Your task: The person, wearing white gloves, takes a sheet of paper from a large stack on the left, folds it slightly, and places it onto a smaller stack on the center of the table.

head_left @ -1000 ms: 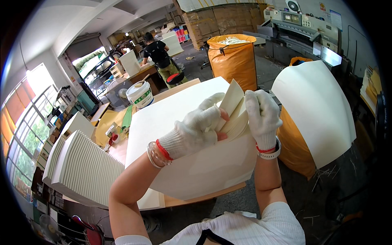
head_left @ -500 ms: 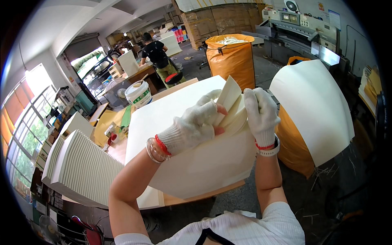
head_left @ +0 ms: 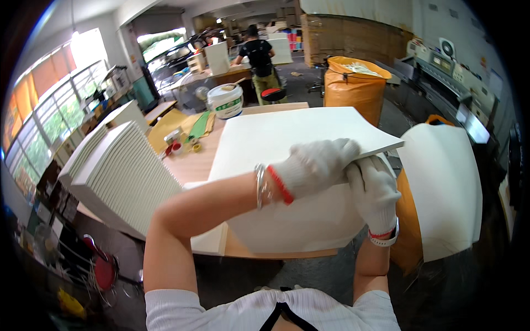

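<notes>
A thick stack of large white paper sheets (head_left: 287,128) lies across the wooden table, its right corner lifted and bent. My left hand (head_left: 320,165), in a white knit glove, reaches across to that corner with its fingers curled over the near edge. Just below and to the right, my gloved right hand (head_left: 376,190) is closed at the same corner, its fingertips partly tucked under the sheets. The two hands almost touch. Lower white sheets (head_left: 298,218) spread toward me under my left forearm.
Left of the sheets stands a tall, ridged stack of white paper (head_left: 118,171). A white bucket (head_left: 225,101) and tape rolls (head_left: 176,148) sit on the table (head_left: 205,157). Orange bags (head_left: 353,91) stand right, one under a large white sheet (head_left: 444,190). A person (head_left: 257,58) works farther back.
The upturned corner of sheets has come down flatter toward the right. My left hand has moved right with it, and my right hand has dropped beneath the edge. The view has shifted left.
</notes>
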`<state>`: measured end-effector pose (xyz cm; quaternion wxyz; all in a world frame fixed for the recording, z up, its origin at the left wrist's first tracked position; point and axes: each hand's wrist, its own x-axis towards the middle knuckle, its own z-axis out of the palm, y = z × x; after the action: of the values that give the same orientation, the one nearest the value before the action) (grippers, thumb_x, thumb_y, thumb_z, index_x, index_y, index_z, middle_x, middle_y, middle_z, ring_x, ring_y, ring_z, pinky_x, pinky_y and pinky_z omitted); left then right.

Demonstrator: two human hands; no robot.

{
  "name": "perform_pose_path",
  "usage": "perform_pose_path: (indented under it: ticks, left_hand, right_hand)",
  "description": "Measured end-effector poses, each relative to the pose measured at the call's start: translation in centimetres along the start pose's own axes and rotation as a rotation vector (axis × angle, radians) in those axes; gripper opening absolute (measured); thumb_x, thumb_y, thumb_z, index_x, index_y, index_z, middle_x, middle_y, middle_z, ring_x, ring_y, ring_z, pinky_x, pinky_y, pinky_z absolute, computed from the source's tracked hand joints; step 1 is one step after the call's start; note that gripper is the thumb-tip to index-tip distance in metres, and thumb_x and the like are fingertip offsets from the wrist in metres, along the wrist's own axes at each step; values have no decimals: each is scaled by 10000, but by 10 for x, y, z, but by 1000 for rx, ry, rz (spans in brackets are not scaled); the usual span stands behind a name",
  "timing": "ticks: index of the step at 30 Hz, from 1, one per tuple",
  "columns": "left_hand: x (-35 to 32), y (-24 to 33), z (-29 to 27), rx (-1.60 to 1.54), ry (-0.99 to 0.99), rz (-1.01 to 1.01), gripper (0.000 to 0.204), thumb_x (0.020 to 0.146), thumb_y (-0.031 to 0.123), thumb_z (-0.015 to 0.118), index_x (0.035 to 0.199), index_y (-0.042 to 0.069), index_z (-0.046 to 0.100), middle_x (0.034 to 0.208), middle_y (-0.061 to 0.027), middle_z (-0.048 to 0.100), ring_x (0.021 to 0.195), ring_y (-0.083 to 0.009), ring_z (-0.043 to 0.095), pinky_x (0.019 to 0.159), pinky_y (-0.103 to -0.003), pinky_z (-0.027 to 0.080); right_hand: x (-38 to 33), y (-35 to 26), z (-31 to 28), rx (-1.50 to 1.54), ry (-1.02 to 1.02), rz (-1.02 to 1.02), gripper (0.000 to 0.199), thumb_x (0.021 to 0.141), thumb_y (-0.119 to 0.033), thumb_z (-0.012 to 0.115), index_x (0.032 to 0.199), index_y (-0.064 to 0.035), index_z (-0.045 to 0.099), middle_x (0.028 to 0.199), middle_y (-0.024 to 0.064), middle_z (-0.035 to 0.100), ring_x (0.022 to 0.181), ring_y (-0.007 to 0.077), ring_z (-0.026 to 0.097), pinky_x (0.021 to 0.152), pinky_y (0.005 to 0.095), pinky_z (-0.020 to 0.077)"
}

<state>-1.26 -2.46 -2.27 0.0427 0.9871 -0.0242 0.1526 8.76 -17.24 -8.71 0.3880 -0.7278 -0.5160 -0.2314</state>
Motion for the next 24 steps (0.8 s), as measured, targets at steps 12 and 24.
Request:
perform_pose_path:
  ticks: [12,24]
  left_hand:
    - [-129,-174,-159,-309,1219,-338,260,916,88,611,1173,75,643,1057,-47,670,891,-204,654,759,-349,553]
    - [-245,-114,-35,12,1622,-484,353,890,34,677,1232,-11,604,1204,-124,613,1097,-252,573,911,-378,490]
  right_hand:
    - [9,-170,136,203,128,-657,307,704,-192,698,934,3,641,950,148,622,875,302,610,835,449,498]
    - [-47,-239,248,650,61,-313,725,901,-151,735,1471,45,330,1266,226,593,1092,374,630,989,388,520]
